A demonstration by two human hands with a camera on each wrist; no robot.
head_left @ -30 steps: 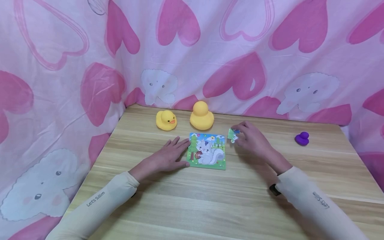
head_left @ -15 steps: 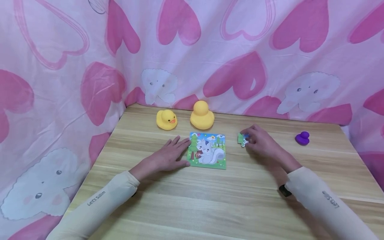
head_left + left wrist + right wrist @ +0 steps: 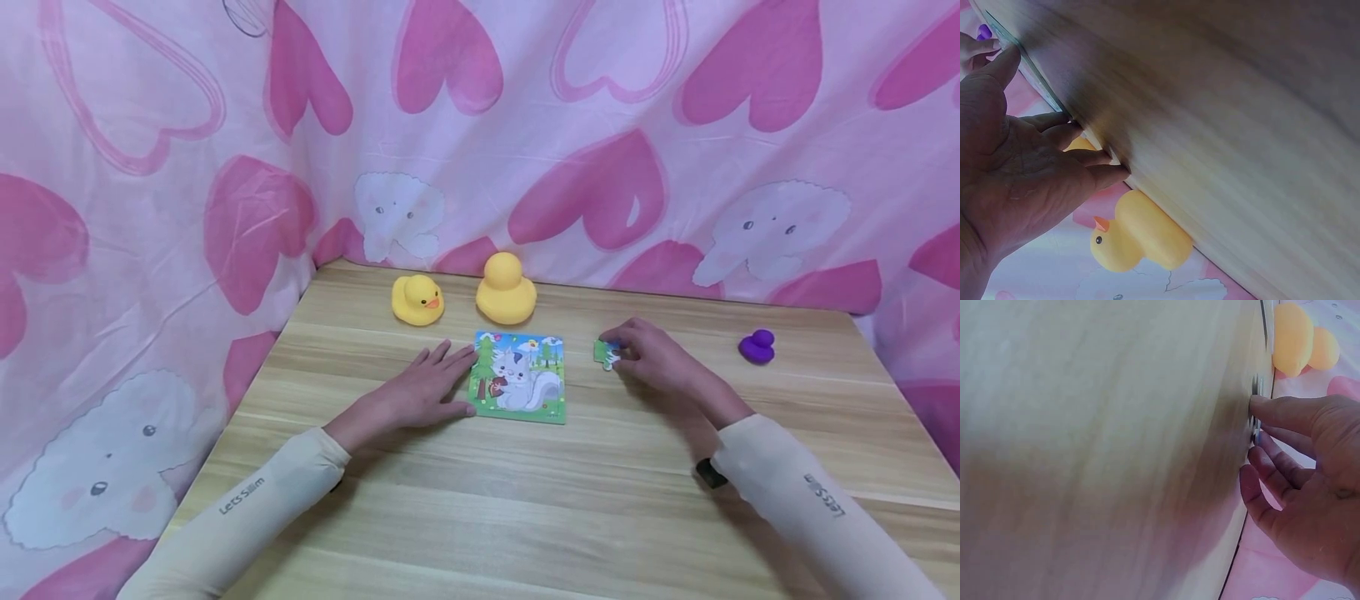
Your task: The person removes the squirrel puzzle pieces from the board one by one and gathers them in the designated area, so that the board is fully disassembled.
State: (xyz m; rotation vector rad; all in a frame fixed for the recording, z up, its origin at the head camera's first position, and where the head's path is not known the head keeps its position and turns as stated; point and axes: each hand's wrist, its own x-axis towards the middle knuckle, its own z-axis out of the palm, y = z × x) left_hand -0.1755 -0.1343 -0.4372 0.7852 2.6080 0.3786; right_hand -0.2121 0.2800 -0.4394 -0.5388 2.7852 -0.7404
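A square squirrel jigsaw puzzle (image 3: 517,379) lies flat near the middle of the wooden table. My left hand (image 3: 420,390) rests at its left edge with fingers spread and fairly straight; thumb and index finger reach the puzzle's side. To the right of the puzzle, my right hand (image 3: 656,358) pinches a small green and white puzzle piece (image 3: 602,353) close over the tabletop. In the right wrist view the thumb (image 3: 1272,411) meets the piece's edge, with the other fingers curled on the far side. Part of the piece is hidden behind the fingers.
Two yellow rubber ducks stand behind the puzzle, a smaller one (image 3: 417,301) at left and a larger one (image 3: 506,290) beside it. A small purple duck (image 3: 757,347) sits at the right. A pink heart-print curtain (image 3: 465,150) hangs along the table's back edge.
My right hand has moved to the right, away from the puzzle, carrying the piece, and has settled lower over the table. The left hand has stayed at the puzzle's edge.
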